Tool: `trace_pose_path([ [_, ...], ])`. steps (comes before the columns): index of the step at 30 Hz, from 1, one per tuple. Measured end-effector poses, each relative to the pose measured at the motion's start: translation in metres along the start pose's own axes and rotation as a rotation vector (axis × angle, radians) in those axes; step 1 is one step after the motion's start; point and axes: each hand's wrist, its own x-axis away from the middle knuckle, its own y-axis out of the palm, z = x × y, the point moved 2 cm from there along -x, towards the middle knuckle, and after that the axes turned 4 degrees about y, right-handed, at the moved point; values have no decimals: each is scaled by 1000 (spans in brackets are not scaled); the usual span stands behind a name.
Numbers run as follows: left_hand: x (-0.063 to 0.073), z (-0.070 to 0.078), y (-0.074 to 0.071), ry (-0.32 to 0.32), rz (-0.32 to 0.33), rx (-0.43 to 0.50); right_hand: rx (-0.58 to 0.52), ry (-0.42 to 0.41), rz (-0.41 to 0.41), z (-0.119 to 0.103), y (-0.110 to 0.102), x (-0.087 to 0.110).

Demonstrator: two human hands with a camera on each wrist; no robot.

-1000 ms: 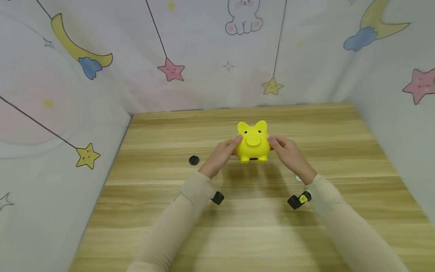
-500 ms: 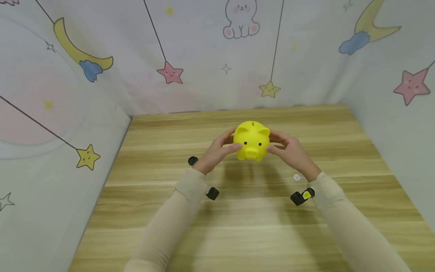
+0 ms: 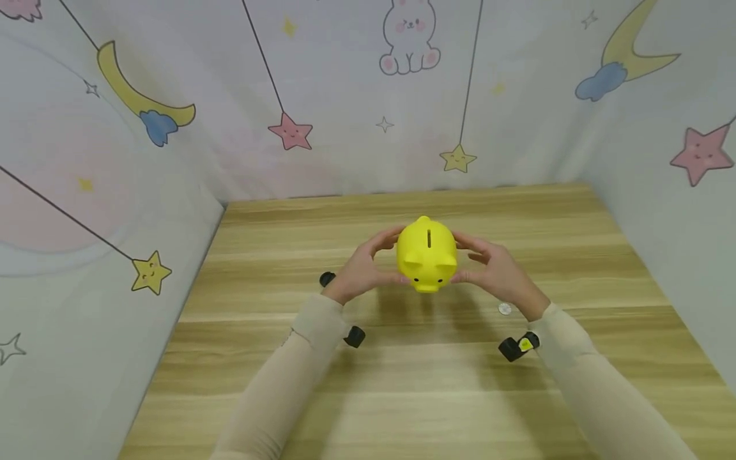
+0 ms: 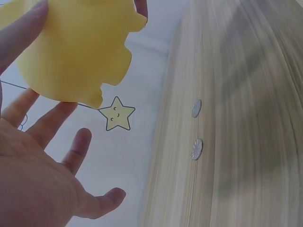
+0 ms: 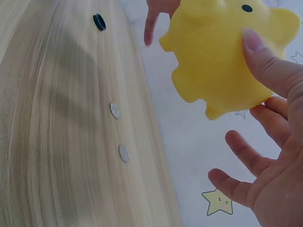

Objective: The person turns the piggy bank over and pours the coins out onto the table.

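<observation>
A yellow piggy bank (image 3: 427, 255) is held up over the wooden table, its coin slot turned toward the head camera and its snout pointing down toward me. My left hand (image 3: 365, 269) grips one side of it, thumb near the face and fingers behind. On the opposite side my right hand (image 3: 499, 276) grips it the same way, its thumb (image 5: 265, 59) pressing below the black eye. In the left wrist view, the pig's stubby feet (image 4: 116, 66) stand out from the body, away from the tabletop.
A round black stopper (image 3: 327, 278) lies on the table (image 3: 276, 236) beside my left wrist. One silver coin (image 3: 504, 308) lies near my right wrist; the right wrist view shows two coins (image 5: 114, 110). Fabric walls with printed stars surround the table's back and sides.
The piggy bank has tipped forward between both hands: its face and a dark spot underneath showed earlier, and now its top slot does. My fingers have spread more visibly behind it.
</observation>
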Motion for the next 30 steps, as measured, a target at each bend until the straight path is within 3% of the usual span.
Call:
trace_pose_path([
  [13,2,-4,3,57,-22,-84,90,-65,53,4,4,5],
  [25,-2,-4,8,116,18,-144,148,-127,86,-3,-4,5],
  [30,2,-10,11,139,45,-154,195,-196,75,-7,-3,6],
])
